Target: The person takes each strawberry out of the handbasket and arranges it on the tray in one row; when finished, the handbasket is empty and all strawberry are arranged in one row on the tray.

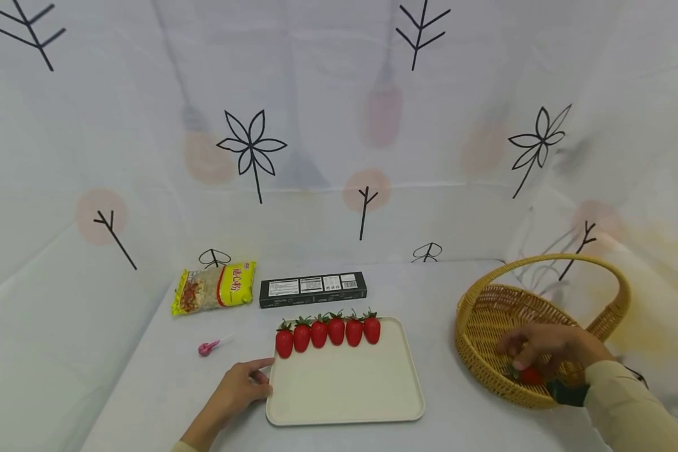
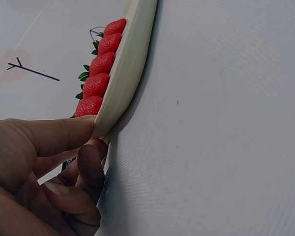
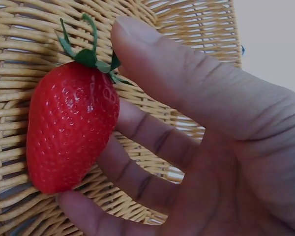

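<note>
Along the far edge of the cream tray, several red strawberries with green leaves stand in a row. My left hand holds the tray's left rim, which shows close up in the left wrist view. On the right, my right hand is inside the wicker basket. Its fingers curl round a single strawberry, with the thumb by the green leaves. The far sides of those fingertips are hidden behind the fruit. From the head view, the hand partly covers this strawberry.
Behind the tray lies a long black box with white labels. A yellow food packet sits to its left, and a pink lollipop lies in front of the packet. The basket's handle arches high. White patterned cloth surrounds the table.
</note>
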{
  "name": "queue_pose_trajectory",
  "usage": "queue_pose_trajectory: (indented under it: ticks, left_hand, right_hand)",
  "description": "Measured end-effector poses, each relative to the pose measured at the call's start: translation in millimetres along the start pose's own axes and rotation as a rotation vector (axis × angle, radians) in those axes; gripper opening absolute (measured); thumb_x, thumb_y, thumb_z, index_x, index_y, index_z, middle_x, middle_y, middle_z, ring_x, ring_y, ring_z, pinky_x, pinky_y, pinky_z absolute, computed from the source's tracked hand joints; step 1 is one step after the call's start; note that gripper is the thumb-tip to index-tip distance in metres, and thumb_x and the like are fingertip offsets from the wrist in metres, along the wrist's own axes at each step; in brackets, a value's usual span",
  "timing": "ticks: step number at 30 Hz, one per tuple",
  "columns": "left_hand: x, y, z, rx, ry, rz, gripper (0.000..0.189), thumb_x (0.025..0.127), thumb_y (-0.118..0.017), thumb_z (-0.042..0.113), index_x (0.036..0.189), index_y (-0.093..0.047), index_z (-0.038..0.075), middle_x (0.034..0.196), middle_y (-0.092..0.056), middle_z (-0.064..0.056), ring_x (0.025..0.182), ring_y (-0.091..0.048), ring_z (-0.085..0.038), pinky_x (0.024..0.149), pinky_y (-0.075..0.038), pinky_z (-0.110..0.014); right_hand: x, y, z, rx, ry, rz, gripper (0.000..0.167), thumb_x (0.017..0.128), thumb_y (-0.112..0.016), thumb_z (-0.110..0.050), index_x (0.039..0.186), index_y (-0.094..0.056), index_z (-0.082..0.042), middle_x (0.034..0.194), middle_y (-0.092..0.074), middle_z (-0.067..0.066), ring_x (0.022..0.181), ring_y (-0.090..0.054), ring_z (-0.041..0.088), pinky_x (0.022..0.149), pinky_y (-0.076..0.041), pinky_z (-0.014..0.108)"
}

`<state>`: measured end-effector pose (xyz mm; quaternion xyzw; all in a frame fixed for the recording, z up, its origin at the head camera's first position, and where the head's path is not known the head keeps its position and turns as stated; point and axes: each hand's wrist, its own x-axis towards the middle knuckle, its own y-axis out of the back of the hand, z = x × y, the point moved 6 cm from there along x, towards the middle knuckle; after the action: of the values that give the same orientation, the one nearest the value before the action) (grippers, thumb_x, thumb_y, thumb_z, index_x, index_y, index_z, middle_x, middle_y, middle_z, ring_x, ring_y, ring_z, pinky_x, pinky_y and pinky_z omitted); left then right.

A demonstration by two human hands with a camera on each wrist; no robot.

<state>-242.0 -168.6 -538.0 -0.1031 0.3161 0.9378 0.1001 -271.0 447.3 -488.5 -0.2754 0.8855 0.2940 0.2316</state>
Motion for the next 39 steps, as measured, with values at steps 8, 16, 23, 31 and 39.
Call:
queue_pose_trajectory:
  ticks: [8, 16, 23, 31, 39]
  left_hand:
    - [1.1, 0.3, -1.4, -0.013, -0.013, -0.004, 0.059, 0.079, -0.079, 0.005, 0.136, -0.064, 0.004, 0.084, -0.063, -0.002, 0.077, -0.055, -0.018, 0.068, -0.045, -0.033]
    - [1.6, 0.5, -1.0, -0.015, -0.021, 0.003, 0.059, 0.079, -0.079, 0.005, 0.136, -0.064, 0.004, 0.083, -0.063, -0.001, 0.077, -0.055, -0.017, 0.067, -0.044, -0.032]
    - [1.0, 0.5, -0.8, -0.014, -0.007, -0.002, 0.059, 0.08, -0.079, 0.006, 0.137, -0.064, 0.003, 0.084, -0.063, -0.001, 0.079, -0.055, -0.018, 0.068, -0.045, -0.033]
    - [-1.0, 1.3, 1.5, -0.011, -0.009, -0.004, 0.059, 0.079, -0.079, 0.006, 0.136, -0.064, 0.003, 0.084, -0.063, -0.001, 0.078, -0.055, -0.018, 0.069, -0.044, -0.033]
    - [-0.5, 1.2, 1.5, -0.006, -0.004, -0.008, 0.059, 0.08, -0.079, 0.005, 0.137, -0.064, 0.003, 0.084, -0.063, -0.002, 0.079, -0.055, -0.018, 0.07, -0.044, -0.034]
  right_hand:
    - [5.8, -8.6, -8.1, -0.002, 0.018, -0.066, 0.044, 0.087, -0.073, -0.007, 0.128, -0.06, 0.003, 0.097, -0.059, 0.014, 0.087, -0.058, 0.026, 0.07, -0.056, 0.049]
    - [19.4, -17.2, -25.8, 0.021, 0.066, -0.158, 0.049, 0.088, -0.07, -0.004, 0.134, -0.057, 0.003, 0.105, -0.057, 0.014, 0.096, -0.056, 0.027, 0.073, -0.055, 0.047]
    - [28.2, -20.1, -23.4, 0.018, -0.013, -0.137, 0.052, 0.081, -0.073, -0.002, 0.131, -0.058, -0.002, 0.108, -0.056, 0.017, 0.095, -0.058, 0.028, 0.072, -0.057, 0.046]
    - [31.5, -24.8, -25.2, 0.013, -0.036, -0.125, 0.058, 0.075, -0.071, 0.004, 0.131, -0.057, 0.0, 0.106, -0.058, 0.019, 0.092, -0.06, 0.029, 0.069, -0.058, 0.046]
    - [33.2, -25.4, -29.6, -0.005, -0.019, -0.148, 0.056, 0.072, -0.069, 0.007, 0.127, -0.059, 0.0, 0.104, -0.058, 0.018, 0.088, -0.061, 0.027, 0.07, -0.058, 0.043]
